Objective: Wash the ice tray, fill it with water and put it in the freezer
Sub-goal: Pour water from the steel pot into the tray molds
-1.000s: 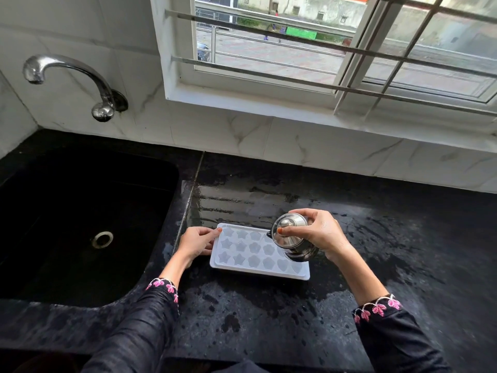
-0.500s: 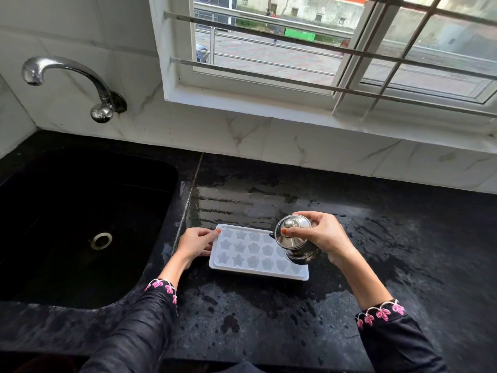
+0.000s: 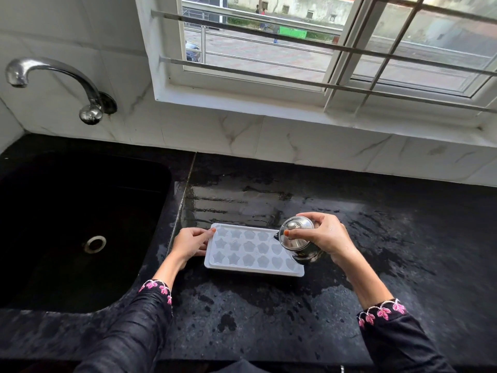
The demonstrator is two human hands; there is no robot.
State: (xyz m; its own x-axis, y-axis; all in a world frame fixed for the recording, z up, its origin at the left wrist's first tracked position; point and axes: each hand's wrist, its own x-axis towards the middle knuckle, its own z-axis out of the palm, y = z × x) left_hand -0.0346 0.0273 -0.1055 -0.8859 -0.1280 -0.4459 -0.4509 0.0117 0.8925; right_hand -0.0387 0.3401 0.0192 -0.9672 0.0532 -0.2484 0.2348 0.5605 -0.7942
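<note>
A white ice tray (image 3: 250, 251) with star and flower shaped cells lies flat on the wet black counter (image 3: 269, 313), just right of the sink. My left hand (image 3: 191, 244) grips the tray's left end. My right hand (image 3: 326, 238) holds a small steel kettle (image 3: 297, 239) with a lid, tilted over the tray's right end with its spout toward the cells. My thumb rests on the lid. Whether water lies in the cells I cannot tell.
A black sink (image 3: 80, 227) with a round drain sits to the left, under a chrome tap (image 3: 53, 82) on the marble wall. A barred window (image 3: 322, 49) runs along the back. The counter stretches right, wet in patches.
The kettle in my right hand has shifted slightly right along the tray. My left hand stays on the tray's left end.
</note>
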